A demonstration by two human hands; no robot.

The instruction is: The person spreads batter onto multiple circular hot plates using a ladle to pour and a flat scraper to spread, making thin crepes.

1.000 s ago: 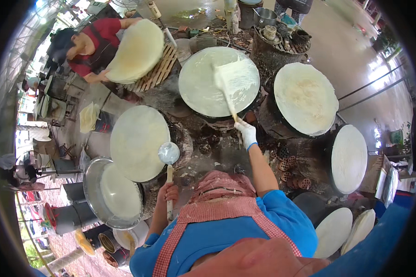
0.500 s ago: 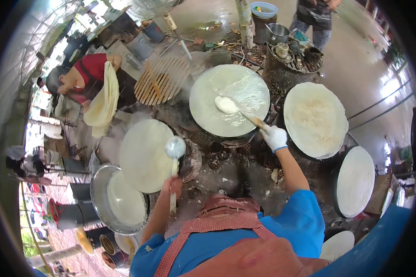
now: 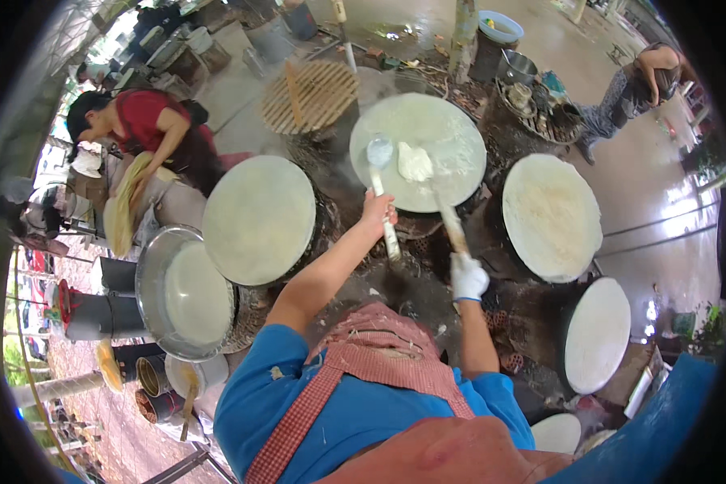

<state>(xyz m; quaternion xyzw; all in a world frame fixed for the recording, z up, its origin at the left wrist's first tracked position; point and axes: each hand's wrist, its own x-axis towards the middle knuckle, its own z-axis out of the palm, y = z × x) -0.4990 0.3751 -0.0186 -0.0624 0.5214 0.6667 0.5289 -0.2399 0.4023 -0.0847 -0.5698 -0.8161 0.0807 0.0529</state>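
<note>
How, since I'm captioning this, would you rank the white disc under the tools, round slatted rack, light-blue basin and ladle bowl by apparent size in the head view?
Largest: white disc
Next: slatted rack
Then: light-blue basin
Smallest: ladle bowl

glove (image 3: pixel 469 278): white | shirt (image 3: pixel 258 379): blue | apron strap (image 3: pixel 296 421): red-white check | batter (image 3: pixel 456 153): creamy white

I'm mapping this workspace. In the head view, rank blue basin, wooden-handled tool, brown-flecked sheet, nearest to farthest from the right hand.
1. Wooden-handled tool: held in the right hand.
2. Brown-flecked sheet: rightward.
3. Blue basin: far ahead.
</note>
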